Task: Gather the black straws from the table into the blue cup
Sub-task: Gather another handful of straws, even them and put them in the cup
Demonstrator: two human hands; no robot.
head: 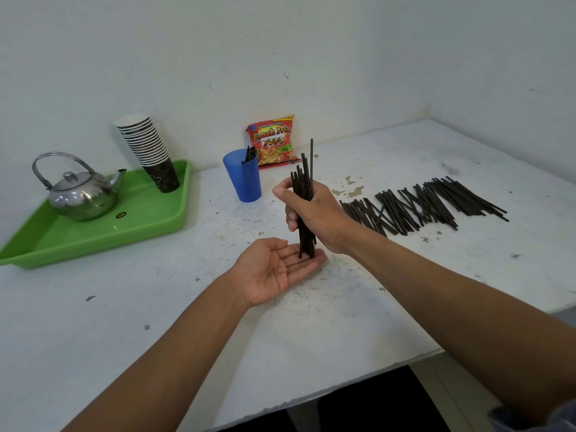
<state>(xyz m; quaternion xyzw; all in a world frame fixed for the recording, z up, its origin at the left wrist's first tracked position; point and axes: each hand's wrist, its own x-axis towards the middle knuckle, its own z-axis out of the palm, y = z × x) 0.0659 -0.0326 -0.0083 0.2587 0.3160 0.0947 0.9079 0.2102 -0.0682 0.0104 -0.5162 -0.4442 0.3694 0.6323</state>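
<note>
We're gripping a straw bundle [304, 207] upright in our right hand [314, 213], tapping its ends on our flat-open left palm [274, 269], the cup [242, 176] just up-left of the bundle.

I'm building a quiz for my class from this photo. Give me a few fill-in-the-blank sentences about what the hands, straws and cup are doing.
1. The right hand grips a bundle of black straws held ____.
2. The bundle's lower ends rest on the open palm of the ____ hand.
3. The blue cup already holds a few ____.
4. The steel teapot and the stack of paper cups stand on a ____ tray.

Missing words: upright; left; straws; green
</note>
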